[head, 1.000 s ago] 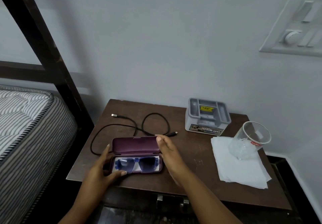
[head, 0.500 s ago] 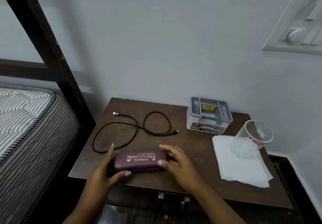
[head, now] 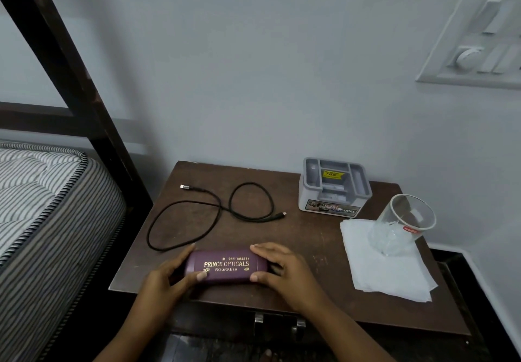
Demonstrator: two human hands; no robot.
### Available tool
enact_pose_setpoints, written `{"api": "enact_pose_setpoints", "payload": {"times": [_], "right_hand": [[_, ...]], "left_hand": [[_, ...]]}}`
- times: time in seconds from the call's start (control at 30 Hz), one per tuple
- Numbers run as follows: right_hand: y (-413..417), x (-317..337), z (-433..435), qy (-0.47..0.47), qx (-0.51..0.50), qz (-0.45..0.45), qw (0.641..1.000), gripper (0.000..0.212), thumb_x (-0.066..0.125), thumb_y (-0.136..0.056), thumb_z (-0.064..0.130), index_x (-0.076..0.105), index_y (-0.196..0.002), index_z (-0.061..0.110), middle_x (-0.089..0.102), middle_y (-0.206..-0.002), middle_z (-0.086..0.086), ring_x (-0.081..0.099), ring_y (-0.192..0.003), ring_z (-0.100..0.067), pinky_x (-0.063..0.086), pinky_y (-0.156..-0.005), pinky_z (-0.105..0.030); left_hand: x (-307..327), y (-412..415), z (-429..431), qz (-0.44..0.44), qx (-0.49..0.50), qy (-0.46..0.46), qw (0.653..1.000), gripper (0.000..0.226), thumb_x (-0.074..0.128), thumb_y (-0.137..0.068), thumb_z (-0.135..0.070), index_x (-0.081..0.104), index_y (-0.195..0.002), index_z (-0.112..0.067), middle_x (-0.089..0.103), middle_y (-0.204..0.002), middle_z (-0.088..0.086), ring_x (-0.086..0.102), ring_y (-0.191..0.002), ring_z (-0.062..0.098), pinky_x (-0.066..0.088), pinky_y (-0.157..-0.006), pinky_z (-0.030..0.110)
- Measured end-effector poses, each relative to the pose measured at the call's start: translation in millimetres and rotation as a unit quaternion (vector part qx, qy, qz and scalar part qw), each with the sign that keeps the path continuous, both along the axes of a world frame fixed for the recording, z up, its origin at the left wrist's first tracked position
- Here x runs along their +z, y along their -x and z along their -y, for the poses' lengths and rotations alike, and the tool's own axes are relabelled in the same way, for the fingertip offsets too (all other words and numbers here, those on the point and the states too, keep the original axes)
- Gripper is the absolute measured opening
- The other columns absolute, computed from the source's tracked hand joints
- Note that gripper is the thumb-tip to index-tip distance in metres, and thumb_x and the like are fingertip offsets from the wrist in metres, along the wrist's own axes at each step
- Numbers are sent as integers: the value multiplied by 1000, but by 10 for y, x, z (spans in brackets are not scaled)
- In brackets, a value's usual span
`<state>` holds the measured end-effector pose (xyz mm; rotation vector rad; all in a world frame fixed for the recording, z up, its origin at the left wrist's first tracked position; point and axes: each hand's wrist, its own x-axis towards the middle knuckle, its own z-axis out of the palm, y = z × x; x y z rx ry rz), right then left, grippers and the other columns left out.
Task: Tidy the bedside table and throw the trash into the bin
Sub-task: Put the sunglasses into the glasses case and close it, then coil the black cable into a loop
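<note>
The closed maroon spectacle case (head: 225,267) lies near the front edge of the dark wooden worktop (head: 310,243), gold lettering facing up. The left hand (head: 166,282) holds its left end and the right hand (head: 284,273) its right end. Each grip is curled round the case, thumb on the near side and fingers over the far edge.

Just beyond the case, a black cable (head: 217,212) sprawls in loose loops over the far left of the worktop, with one loop passing close to the left fingertips. A grey compartmented organiser (head: 334,189) stands at the far edge, to the right. Nearer on that side, a white paper napkin (head: 386,274) lies flat with a clear glass (head: 403,226) tilted on its far part. A striped mattress (head: 42,206) and a dark bedpost (head: 70,80) fill the left.

The shut lid hides the case's inside. A wall switch panel (head: 473,43) is cut off at the right edge. The organiser's labels are mostly too small to read.
</note>
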<state>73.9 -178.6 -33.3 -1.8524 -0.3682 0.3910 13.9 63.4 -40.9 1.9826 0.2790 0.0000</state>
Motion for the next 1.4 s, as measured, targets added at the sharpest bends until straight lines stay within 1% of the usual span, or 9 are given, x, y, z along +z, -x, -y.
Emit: {"api": "enact_pose_setpoints", "payload": {"times": [0.13,0.23,0.33,0.47,0.57,0.77,0.97,1.27,1.4], "right_hand": [[5,-8,-3,4,-3,6,1000,53,74,-74,6,59,-123,20,51,-122,17,46,-113,18,40,-93,-5],[17,-28,2,13,1,21,1000,55,75,-74,7,58,-125,20,50,-122,20,45,-113,20,38,-93,-4],[23,-59,-1,20,-4,30,999,58,77,-72,10,57,-125,22,49,-121,25,45,-114,18,39,-94,-5],[-38,-55,-38,49,-10,72,996,58,76,-73,18,55,-127,24,48,-122,27,45,-119,10,40,-103,-17],[-137,-29,-75,56,-15,82,995,58,75,-75,18,54,-129,22,50,-124,20,46,-120,5,40,-106,-24],[-385,-11,-120,77,-29,101,991,56,70,-80,20,50,-133,20,48,-137,4,43,-124,-3,38,-109,-32],[-676,-12,-134,81,-40,102,991,56,70,-80,20,50,-132,20,48,-136,-2,44,-126,-10,39,-108,-37],[-733,-55,-135,46,-45,95,993,55,68,-82,17,49,-133,21,48,-134,-2,45,-125,-11,42,-106,-33],[-580,-8,-81,-30,-112,52,992,50,58,-90,18,42,-137,26,43,-132,11,45,-120,0,40,-92,-4]], "left_hand": [[-23,3,-30,10,-7,-6,1000,66,74,-40,-67,57,-103,-57,68,-98,-30,62,-97,-8,46,-87,8],[-3,-1,-39,20,-15,-23,999,58,71,-47,-64,51,-101,-70,66,-99,-31,58,-98,-15,43,-87,3],[67,-34,-26,23,-36,-46,998,58,76,-60,-56,50,-111,-57,64,-112,-21,52,-103,-21,36,-88,-3],[75,-155,-46,27,-48,-90,994,57,72,-76,-24,46,-123,-42,57,-124,-9,51,-117,2,34,-92,2],[79,-281,-53,29,-48,-106,993,60,70,-78,-23,47,-133,-27,55,-129,-5,49,-120,7,34,-97,19],[119,-603,2,35,-43,-141,988,60,69,-80,-19,47,-136,-16,57,-130,6,48,-116,8,33,-94,20],[133,-882,77,24,-20,-155,987,60,64,-85,-21,41,-140,-13,50,-140,10,45,-129,22,30,-94,20],[122,-940,88,16,-12,-133,991,62,61,-88,-21,35,-143,-14,48,-140,8,43,-129,20,30,-96,21],[65,-824,-17,67,42,-84,993,37,56,-91,-25,55,-127,-23,59,-128,4,52,-119,17,40,-101,33]]}}
